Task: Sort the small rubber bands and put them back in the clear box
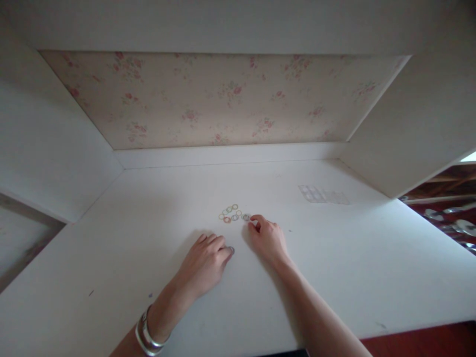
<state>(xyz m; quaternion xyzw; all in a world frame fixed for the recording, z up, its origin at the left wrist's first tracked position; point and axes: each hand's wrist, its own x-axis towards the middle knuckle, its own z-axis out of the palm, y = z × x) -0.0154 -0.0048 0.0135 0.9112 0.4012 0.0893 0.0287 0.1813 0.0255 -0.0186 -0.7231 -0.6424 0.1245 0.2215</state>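
Several small thin rings (228, 210) in yellow, green, orange and grey lie in a loose cluster on the white tabletop (148, 208). My left hand (206, 263) rests nearer to me, its fingers curled and pinched on a small grey ring (231, 250) by the thumb. To the right of the cluster, my right hand (268, 240) has its fingers bent together, with the thumb and index tips at a grey ring (246, 217). Whether these rings are rubber, metal or plastic is too small to tell.
A clear plastic sheet or packet (323, 195) lies at the back right. White panels (44, 114) enclose the tabletop on both sides, and a flower-patterned wall (223, 99) stands behind. Metal utensils (457, 225) show beyond the right edge.
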